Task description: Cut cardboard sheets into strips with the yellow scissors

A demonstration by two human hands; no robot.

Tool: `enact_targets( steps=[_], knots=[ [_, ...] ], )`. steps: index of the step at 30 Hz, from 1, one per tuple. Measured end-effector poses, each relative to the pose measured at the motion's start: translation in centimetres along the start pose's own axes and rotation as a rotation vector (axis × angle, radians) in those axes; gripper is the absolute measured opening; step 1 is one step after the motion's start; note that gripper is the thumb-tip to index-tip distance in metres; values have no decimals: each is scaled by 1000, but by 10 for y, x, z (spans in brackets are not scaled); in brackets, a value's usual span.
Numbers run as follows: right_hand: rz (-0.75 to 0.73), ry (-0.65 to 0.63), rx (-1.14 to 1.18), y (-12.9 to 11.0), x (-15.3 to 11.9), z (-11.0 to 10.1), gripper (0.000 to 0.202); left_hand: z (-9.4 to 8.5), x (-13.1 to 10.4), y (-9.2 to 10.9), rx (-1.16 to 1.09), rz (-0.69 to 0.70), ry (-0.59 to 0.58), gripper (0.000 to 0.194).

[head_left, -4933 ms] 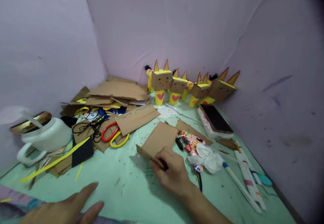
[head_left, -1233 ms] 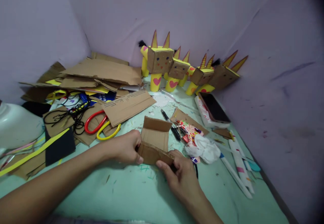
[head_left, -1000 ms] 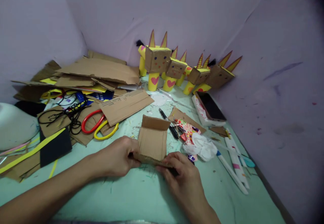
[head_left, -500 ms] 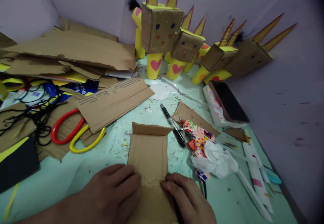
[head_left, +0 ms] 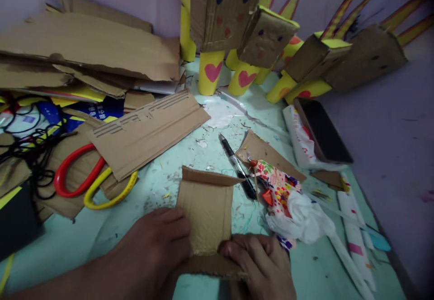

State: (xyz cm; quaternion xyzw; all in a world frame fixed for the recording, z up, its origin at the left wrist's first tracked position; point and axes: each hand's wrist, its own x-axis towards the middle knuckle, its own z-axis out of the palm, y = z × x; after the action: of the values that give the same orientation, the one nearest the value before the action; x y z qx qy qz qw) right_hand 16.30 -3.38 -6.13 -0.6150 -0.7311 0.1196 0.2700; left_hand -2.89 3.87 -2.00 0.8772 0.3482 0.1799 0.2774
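Note:
A strip of brown cardboard [head_left: 206, 214] lies in front of me, its far flap folded up and its near part bent upward along a crease. My left hand [head_left: 162, 241] grips the strip's left edge at that crease, fingers curled. Opposite it, my right hand [head_left: 261, 259] holds the right edge, thumb and fingers pressed on the bent part. Just beyond the right hand are a black pen [head_left: 237, 166] and a flower-patterned glue gun [head_left: 278, 184] with crumpled white tissue [head_left: 305, 218] against it.
Scissors with red and yellow handles [head_left: 108, 191] lie left, partly under a cardboard piece [head_left: 149, 132]. Stacked cardboard [head_left: 95, 46] and black cord [head_left: 37, 155] are further left. Box-headed cardboard figures [head_left: 224, 19] stand at the back. A phone [head_left: 322, 130] rests on a tissue pack at right.
The near part of the cardboard strip, flat before, is now bent upward between my hands. The view has shifted closer to the table.

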Motion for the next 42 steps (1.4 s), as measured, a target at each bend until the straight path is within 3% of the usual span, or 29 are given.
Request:
enact_targets(
  steps=[4,7,9,12,17,19,24,28,32,34,38,39,42],
  knots=[
    [-44,-26,-30,0,3,0,6,-9,11,-6,-32,-143,-278,13],
    [-77,-26,-9,-2,3,0,6,-17,11,-16,-66,-130,-369,12],
    [-37,-2,21,-5,2,1,8,-19,5,-23,-126,-37,-342,11],
    [-37,28,25,-9,2,2,8,-17,-5,-32,-153,78,-211,18],
    [-19,56,-37,-11,5,2,17,-11,-8,-33,-110,173,-96,20],
    [21,18,-81,-11,8,1,22,-11,-6,-29,-91,99,-112,20],
    [189,-145,-245,-22,17,-4,24,-5,0,-19,-65,-405,-187,15],
    [350,-189,-309,-32,19,-9,25,1,1,-21,-86,-438,-150,15],
    [371,-217,-282,-29,20,-12,26,-1,-7,-21,-88,-355,-86,18],
    [330,-194,-212,-22,17,-11,24,-3,-13,-18,-80,-237,-37,16],
    [27,46,84,-11,-4,-12,8,-3,-24,-12,41,257,62,16],
    [-58,147,101,-10,-11,-13,16,-2,-27,-11,101,352,68,18],
    [-308,275,41,-14,-24,-21,30,4,-37,-8,214,479,39,21]
  ],
)
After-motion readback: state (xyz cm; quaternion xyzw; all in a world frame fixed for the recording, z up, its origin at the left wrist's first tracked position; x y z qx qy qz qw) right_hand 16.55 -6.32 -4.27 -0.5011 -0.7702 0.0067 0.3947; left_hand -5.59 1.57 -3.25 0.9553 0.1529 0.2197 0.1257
